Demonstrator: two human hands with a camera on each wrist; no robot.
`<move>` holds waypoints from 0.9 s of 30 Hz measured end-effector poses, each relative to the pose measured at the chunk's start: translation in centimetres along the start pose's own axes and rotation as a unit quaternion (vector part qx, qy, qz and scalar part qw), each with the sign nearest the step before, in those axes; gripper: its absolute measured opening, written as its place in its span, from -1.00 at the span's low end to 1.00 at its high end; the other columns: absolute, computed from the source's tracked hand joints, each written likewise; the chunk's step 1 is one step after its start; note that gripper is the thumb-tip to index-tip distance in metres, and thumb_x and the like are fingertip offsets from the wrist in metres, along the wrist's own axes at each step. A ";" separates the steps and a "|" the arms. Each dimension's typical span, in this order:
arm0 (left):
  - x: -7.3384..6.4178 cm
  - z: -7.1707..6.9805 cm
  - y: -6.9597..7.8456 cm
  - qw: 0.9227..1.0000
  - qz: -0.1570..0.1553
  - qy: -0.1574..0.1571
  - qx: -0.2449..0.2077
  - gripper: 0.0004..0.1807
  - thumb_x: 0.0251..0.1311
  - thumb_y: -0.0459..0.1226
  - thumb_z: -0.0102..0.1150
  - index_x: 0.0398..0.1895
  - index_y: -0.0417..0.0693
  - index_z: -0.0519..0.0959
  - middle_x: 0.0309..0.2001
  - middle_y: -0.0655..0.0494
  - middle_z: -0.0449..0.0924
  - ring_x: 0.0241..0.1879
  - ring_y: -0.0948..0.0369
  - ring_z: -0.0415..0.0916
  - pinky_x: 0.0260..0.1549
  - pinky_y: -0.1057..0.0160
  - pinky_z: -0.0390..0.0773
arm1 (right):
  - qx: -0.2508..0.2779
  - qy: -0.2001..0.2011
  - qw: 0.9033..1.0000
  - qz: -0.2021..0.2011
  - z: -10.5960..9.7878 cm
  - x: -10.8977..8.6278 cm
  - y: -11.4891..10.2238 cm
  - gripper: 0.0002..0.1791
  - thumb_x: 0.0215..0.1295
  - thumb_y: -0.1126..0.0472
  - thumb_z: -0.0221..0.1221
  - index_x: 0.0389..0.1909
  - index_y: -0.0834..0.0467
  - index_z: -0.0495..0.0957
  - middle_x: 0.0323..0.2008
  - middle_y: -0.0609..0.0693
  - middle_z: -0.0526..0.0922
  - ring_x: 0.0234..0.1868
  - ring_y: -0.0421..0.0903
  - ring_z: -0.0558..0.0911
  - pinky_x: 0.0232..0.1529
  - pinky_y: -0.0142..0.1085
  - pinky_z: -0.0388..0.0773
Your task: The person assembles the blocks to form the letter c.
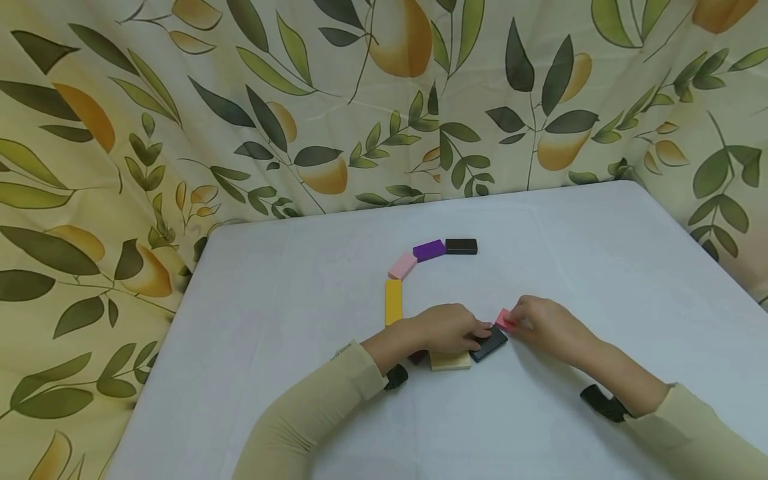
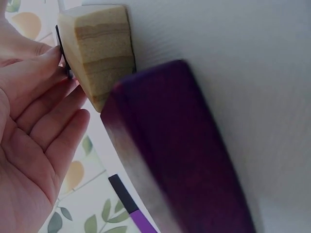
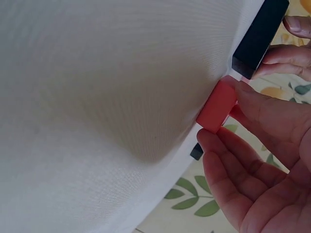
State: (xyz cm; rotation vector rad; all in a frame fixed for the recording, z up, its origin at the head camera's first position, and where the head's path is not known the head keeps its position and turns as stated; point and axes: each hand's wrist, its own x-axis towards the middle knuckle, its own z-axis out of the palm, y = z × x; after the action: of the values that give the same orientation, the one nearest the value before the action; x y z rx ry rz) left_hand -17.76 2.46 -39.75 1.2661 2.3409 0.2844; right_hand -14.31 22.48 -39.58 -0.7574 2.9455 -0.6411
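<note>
Over the near part of a curved row of blocks, my left hand (image 1: 447,328) pinches a black block (image 1: 491,345) at its left end. My right hand (image 1: 546,325) holds a small red-pink block (image 3: 217,104) between thumb and fingers. That block stands by the black block's far right corner, its near end close to it. Beside the black block lies a beige wooden block (image 1: 450,361), its grain showing in the left wrist view. A dark purple block (image 2: 165,131) adjoins it, mostly covered by my left hand in the head view.
The row curves away through a yellow block (image 1: 393,300), a pale pink block (image 1: 403,266), a purple block (image 1: 429,251) and another black block (image 1: 461,247). A white cloth (image 1: 288,300) covers the table. Behind hangs a leaf-and-fruit patterned curtain (image 1: 384,133).
</note>
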 end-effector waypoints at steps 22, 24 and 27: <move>0.1 0.0 -0.3 1.000 0.008 0.000 -0.004 -0.59 0.23 -0.14 0.12 0.16 0.10 0.46 0.17 0.37 0.37 0.01 0.46 0.40 -0.12 0.58 0.30 | 0.005 -0.002 1.000 -0.020 -0.1 -0.1 0.0 -0.85 -0.08 0.39 0.36 -0.41 0.21 0.67 -0.48 -0.17 0.52 -0.45 -0.20 0.48 -0.42 -0.31 0.48; 0.1 0.0 -0.3 1.000 0.007 -0.001 -0.006 -0.59 0.23 -0.14 0.12 0.16 0.11 0.46 0.16 0.39 0.37 0.02 0.47 0.39 -0.12 0.59 0.29 | 0.004 0.000 1.000 -0.022 -0.1 -0.1 0.0 -0.84 -0.09 0.39 0.36 -0.41 0.21 0.67 -0.48 -0.17 0.51 -0.44 -0.20 0.49 -0.41 -0.30 0.48; 0.1 0.0 -0.3 1.000 0.005 -0.001 -0.008 -0.59 0.23 -0.13 0.12 0.16 0.13 0.45 0.17 0.39 0.37 0.03 0.47 0.38 -0.11 0.59 0.28 | 0.001 0.002 1.000 -0.028 0.0 -0.1 0.0 -0.84 -0.09 0.39 0.36 -0.41 0.21 0.67 -0.48 -0.17 0.51 -0.44 -0.20 0.49 -0.42 -0.31 0.49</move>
State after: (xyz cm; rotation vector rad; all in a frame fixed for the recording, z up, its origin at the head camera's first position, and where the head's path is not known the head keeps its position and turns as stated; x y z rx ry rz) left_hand -18.07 2.38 -39.93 1.2711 2.3269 0.3045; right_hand -14.18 22.56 -39.55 -0.8427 2.9361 -0.6498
